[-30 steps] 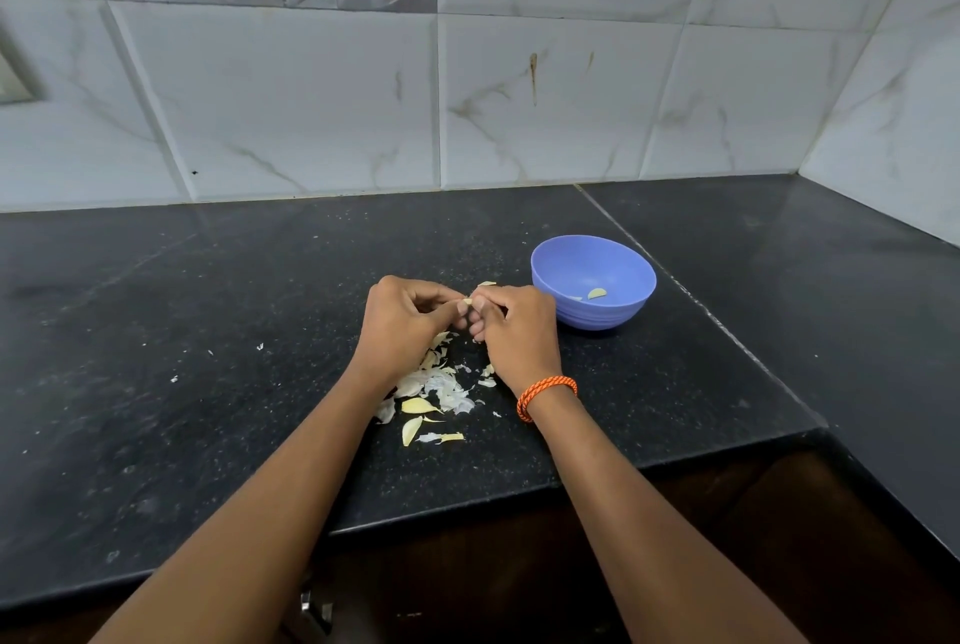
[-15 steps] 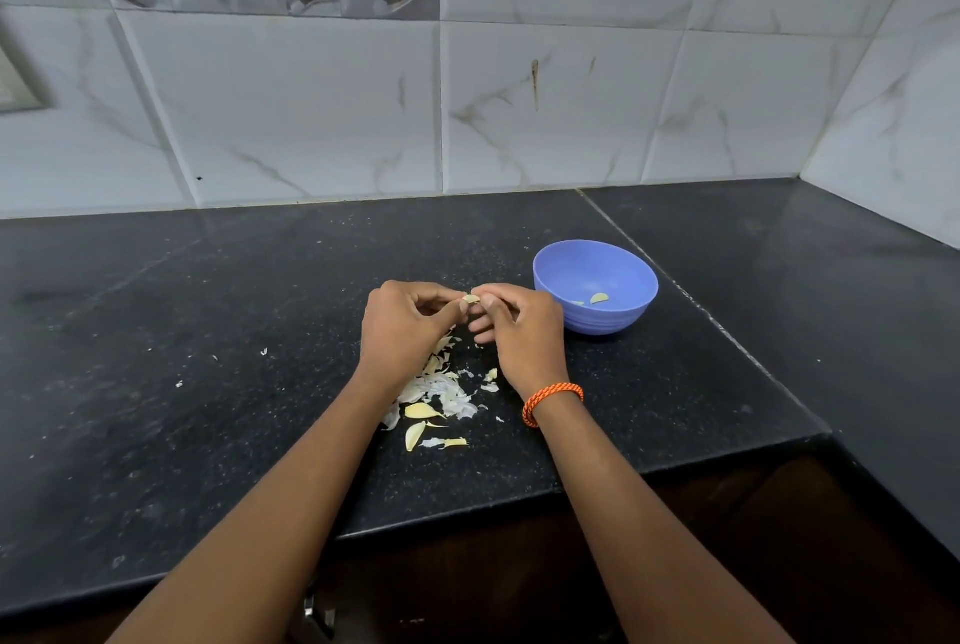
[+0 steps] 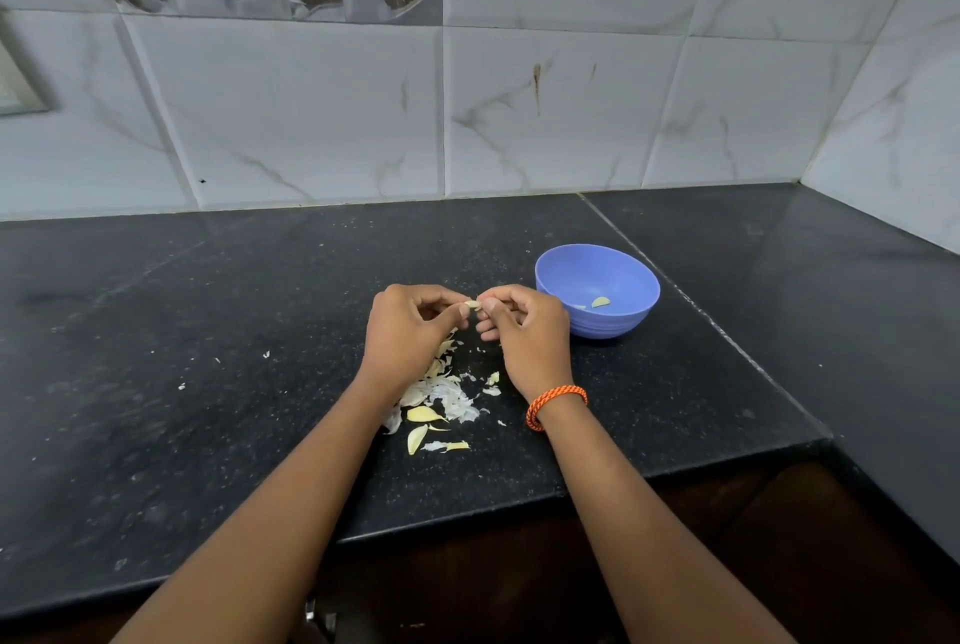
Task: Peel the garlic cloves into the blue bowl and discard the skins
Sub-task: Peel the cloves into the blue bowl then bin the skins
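Note:
A small pale garlic clove (image 3: 472, 303) is pinched between the fingertips of both hands above the black counter. My left hand (image 3: 408, 331) holds its left end, my right hand (image 3: 524, 331) its right end, with an orange band on the right wrist. The blue bowl (image 3: 566, 274) stands just right of my right hand and holds a peeled clove (image 3: 600, 302) and a smaller pale piece beside it. A heap of white and yellowish garlic skins (image 3: 441, 399) lies on the counter under and behind my hands.
The black stone counter (image 3: 208, 331) runs to a tiled wall at the back and right. Its front edge (image 3: 571, 487) is close below my forearms. A few skin flecks (image 3: 266, 354) lie scattered to the left.
My hands have moved slightly apart, so the clove between the fingertips shows more. The camera view has tilted a little; the bowl and skins lie as before.

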{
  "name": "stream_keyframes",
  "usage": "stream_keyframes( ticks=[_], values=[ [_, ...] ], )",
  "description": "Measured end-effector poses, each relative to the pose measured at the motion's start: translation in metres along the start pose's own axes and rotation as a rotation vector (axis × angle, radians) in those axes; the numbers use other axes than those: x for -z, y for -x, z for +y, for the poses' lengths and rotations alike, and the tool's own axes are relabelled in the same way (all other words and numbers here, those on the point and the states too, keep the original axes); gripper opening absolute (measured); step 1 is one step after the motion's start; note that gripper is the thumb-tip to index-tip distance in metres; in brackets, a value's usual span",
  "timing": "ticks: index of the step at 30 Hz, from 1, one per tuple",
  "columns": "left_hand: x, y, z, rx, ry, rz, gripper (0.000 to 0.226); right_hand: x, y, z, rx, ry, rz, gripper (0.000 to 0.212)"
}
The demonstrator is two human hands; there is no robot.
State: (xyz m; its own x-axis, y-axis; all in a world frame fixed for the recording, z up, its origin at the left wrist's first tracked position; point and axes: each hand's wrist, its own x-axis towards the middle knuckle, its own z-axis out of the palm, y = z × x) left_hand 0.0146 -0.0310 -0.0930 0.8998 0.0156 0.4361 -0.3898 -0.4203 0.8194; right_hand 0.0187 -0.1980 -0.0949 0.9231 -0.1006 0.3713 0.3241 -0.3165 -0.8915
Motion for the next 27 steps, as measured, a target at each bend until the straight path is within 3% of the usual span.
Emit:
stream_keyframes(
  ticks=[13, 18, 27],
  values=[
    [-0.0020, -0.0007, -0.0026, 0.006, -0.075, 0.032, 0.011, -0.0007, -0.0009, 0.0008, -0.043, -0.129, -0.072, 0.028],
    [-0.0016, 0.0005, -0.0011, -0.025, -0.104, 0.028, 0.010, 0.0003, 0.0031, -0.0057, -0.028, -0.180, -0.073, 0.012],
    [-0.0013, 0.0001, 0.0009, 0.015, -0.044, 0.021, 0.014, 0.0008, 0.0035, -0.0046, -0.006, -0.159, -0.068, 0.018]
  ],
)
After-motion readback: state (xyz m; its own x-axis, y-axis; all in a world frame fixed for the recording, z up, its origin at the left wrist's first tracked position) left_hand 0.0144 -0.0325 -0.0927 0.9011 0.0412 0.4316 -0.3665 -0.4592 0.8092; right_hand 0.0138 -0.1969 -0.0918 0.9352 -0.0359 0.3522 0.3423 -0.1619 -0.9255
